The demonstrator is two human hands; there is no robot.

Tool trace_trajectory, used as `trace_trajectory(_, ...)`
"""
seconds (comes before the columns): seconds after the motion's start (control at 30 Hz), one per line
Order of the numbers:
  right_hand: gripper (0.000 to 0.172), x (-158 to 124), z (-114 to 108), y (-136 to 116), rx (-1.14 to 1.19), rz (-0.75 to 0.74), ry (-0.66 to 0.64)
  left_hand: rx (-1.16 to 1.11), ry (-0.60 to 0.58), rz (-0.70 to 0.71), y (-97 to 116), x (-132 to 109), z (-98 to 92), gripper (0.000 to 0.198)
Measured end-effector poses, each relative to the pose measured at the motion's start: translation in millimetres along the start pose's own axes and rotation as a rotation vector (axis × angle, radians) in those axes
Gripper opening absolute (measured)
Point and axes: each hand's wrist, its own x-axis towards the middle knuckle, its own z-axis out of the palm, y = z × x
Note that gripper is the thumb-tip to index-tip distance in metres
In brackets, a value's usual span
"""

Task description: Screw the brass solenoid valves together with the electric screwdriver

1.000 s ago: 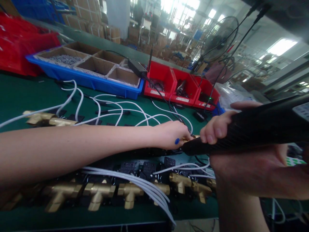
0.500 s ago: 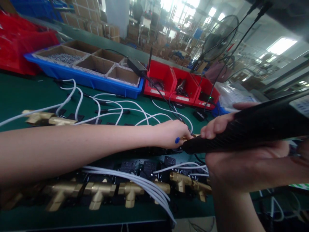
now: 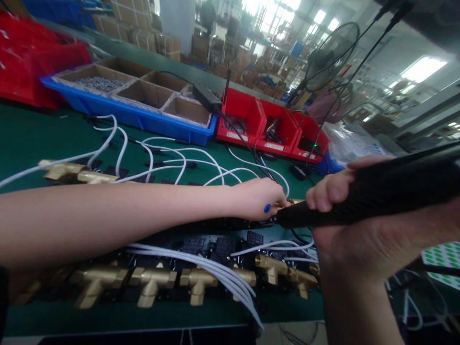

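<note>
My right hand (image 3: 373, 230) is wrapped around a thick black electric screwdriver (image 3: 406, 187), which lies slantwise with its tapered nose pointing left. Just beyond that nose, my left hand (image 3: 264, 199) has its fingers pinched together low over the bench; whatever they hold is hidden. A blue round mark shows on that hand. Part of a brass fitting (image 3: 296, 201) peeks out behind the nose. Below my left forearm runs a row of brass tee fittings (image 3: 154, 282) on black housings (image 3: 223, 247), with white cables (image 3: 215, 275) draped across them.
A blue divided tray (image 3: 143, 122) with small metal parts stands at the back left, beside a red bin (image 3: 46, 72). Red parts bins (image 3: 276, 129) stand further right, near a clear plastic bag (image 3: 354, 141). Looped white cables (image 3: 183, 160) cover the bench behind my forearm.
The view has shifted slightly. The screwdriver's rear end sits a little lower, and more of a green-dotted sheet shows at the right. My left hand keeps its pinch.
</note>
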Motion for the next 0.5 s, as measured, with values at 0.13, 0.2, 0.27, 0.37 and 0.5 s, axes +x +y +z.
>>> trace_trajectory(0.13, 0.05, -0.9, 5.5, 7.2, -0.125, -0.169, 0.298, 0.003, -0.007, 0.01, 0.0, 0.1, 0.2, 0.028)
trace_trajectory(0.2, 0.048, -3.2, 6.4, 8.2, -0.146, -0.184, 0.297, 0.01, -0.01, 0.007, 0.6, -0.4, -0.1, 0.027)
trace_trajectory(0.27, 0.05, -5.3, 5.4, 7.6, -0.135, -0.165, 0.281, 0.017, -0.014, -0.011, 1.4, -1.0, -0.5, 0.026)
trace_trajectory(0.37, 0.054, -6.1, 2.0, 5.5, -0.06, -0.104, 0.186, 0.011, -0.023, -0.02, 2.6, -1.6, -1.2, 0.027)
trace_trajectory(0.5, 0.054, -5.0, 0.0, 3.1, 0.03, -0.052, 0.08, 0.027, -0.031, -0.017, 2.1, -1.1, -1.3, 0.028)
